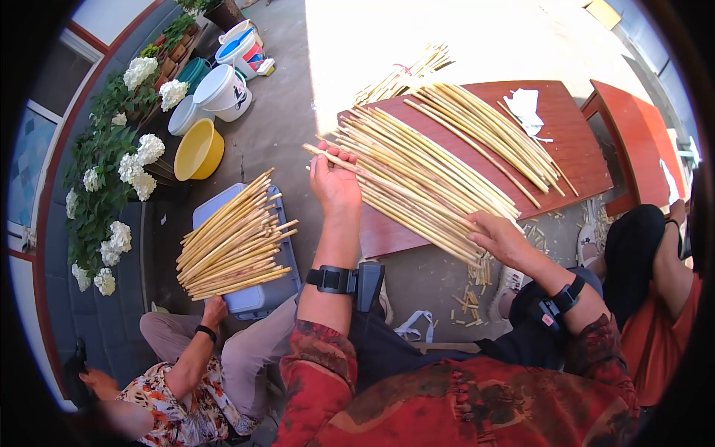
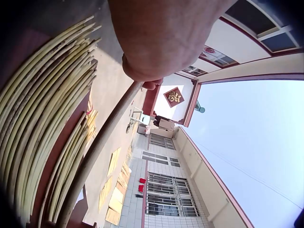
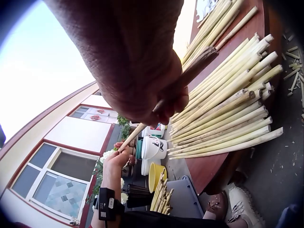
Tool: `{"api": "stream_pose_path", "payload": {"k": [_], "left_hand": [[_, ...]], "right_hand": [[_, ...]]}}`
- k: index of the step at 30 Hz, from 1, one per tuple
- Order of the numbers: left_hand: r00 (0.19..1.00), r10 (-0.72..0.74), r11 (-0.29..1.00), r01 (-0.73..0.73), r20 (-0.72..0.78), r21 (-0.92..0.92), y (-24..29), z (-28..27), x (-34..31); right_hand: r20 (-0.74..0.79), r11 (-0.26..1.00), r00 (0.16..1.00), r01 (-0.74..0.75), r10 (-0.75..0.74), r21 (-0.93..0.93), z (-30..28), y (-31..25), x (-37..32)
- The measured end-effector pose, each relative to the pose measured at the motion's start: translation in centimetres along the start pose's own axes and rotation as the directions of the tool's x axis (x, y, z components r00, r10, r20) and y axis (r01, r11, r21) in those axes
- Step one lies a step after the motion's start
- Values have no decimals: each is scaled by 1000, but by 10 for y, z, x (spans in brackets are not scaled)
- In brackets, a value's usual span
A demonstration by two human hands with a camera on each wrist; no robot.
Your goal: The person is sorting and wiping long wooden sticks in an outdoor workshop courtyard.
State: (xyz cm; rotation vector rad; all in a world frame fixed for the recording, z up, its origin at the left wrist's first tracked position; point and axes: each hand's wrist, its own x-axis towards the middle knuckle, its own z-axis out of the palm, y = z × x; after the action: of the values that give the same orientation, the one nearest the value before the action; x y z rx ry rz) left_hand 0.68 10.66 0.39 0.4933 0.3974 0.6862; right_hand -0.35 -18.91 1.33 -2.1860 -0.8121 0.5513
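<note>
One long pale stick [image 1: 402, 186] is held at both ends above a pile of similar sticks [image 1: 439, 167]. My left hand [image 1: 337, 182] grips its far left end with curled fingers. At the other end, my right hand [image 1: 503, 237] pinches it between thumb and fingers. The left wrist view shows the stick [image 2: 102, 137] running down from the left hand [image 2: 154, 47]. In the right wrist view the right hand [image 3: 156, 90] is wrapped round the stick, whose darker end [image 3: 204, 58] sticks out past it. The pile lies on a red-brown table [image 1: 387, 227].
More sticks [image 1: 491, 134] and a white cloth [image 1: 525, 110] are on the table. At left, a seated person [image 1: 186, 380] is beside a grey-blue bin [image 1: 242, 302] topped with sticks [image 1: 234, 242]. Buckets [image 1: 223, 93], a yellow basin [image 1: 199, 150] and short cut pieces [image 1: 469, 304] are around.
</note>
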Motion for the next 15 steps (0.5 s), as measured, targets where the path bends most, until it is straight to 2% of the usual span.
{"api": "stream_pose_path", "payload": {"k": [3, 5, 6, 8, 9, 10, 11, 12, 13, 15], "left_hand": [[999, 9, 1000, -8, -43, 19, 4, -7, 7], [998, 9, 1000, -8, -58, 15, 5, -2, 4], [998, 10, 1000, -9, -70, 11, 6, 1, 2], [1000, -19, 1000, 19, -8, 9, -1, 1, -1], [998, -44, 999, 43, 51, 4, -6, 1, -3], [997, -50, 999, 49, 54, 5, -13, 4, -8], [987, -108, 994, 107, 123, 15, -21, 6, -15], [968, -167, 986, 165, 188, 28, -29, 9, -23], [966, -176, 984, 174, 188, 30, -38, 11, -33], [921, -288, 956, 264, 262, 123, -52, 14, -50]], "right_hand": [[-56, 998, 998, 19, -15, 61, -3, 2, -1], [-100, 995, 994, 44, -54, -94, -6, -4, -3], [-103, 995, 994, 40, -49, -90, -5, -4, -3], [-21, 994, 1000, -2, 4, 109, -3, -2, 0], [-26, 994, 1000, -4, 7, 110, 0, -2, 2], [86, 952, 993, -104, 82, 288, 4, -2, 4], [208, 870, 969, -216, 135, 444, 7, -3, 6], [206, 867, 968, -222, 142, 446, 7, -7, 7], [261, 801, 955, -267, 144, 536, 5, -12, 9], [343, 646, 931, -339, 125, 685, 7, -11, 12]]}}
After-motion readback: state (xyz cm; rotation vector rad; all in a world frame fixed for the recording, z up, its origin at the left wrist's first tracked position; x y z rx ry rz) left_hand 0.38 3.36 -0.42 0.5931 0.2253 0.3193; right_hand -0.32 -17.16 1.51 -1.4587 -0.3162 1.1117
